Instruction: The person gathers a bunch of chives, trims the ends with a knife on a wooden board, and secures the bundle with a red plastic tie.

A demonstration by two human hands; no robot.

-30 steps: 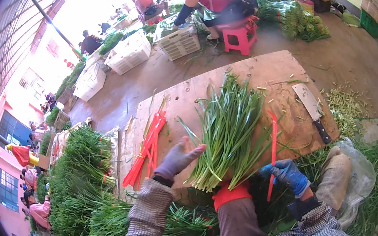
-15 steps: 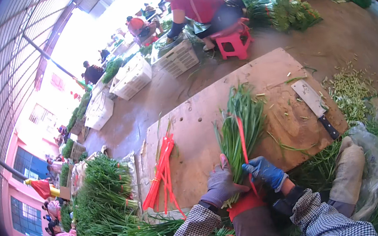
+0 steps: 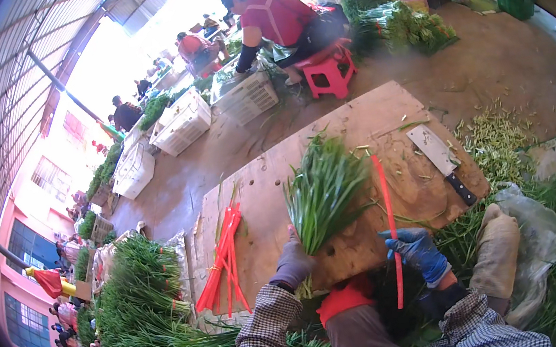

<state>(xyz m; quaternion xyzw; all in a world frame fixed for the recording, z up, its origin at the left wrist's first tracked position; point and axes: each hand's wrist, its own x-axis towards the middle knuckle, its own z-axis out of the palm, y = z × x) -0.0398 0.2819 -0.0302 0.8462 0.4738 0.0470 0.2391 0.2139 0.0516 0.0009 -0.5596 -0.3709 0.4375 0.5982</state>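
My left hand [image 3: 293, 265], in a grey-purple knit glove, is closed round the lower stalks of a bunch of garlic chives [image 3: 326, 192]. Its leaves fan out over the wooden board. My right hand [image 3: 418, 252], in a blue glove, pinches a long red plastic strip [image 3: 388, 212] that stands upright, apart from the bunch on its right. More red strips [image 3: 222, 258] lie in a loose bundle at the board's left. A cleaver [image 3: 434, 150] with a black handle rests on the right side of the board.
The wooden board [image 3: 259, 190] reaches out before my knees. Bundled chives [image 3: 137, 304] are heaped at the left, loose ones lie at the right by a clear plastic bag [image 3: 535, 231]. Cut stalk ends [image 3: 498, 141] litter the floor. A person sits on a pink stool [image 3: 328, 72] near white crates [image 3: 243, 97].
The red strip lay across the front of the bunch and is now to its right, clear of the leaves. My hands have moved apart, and the bunch's leaves have spread.
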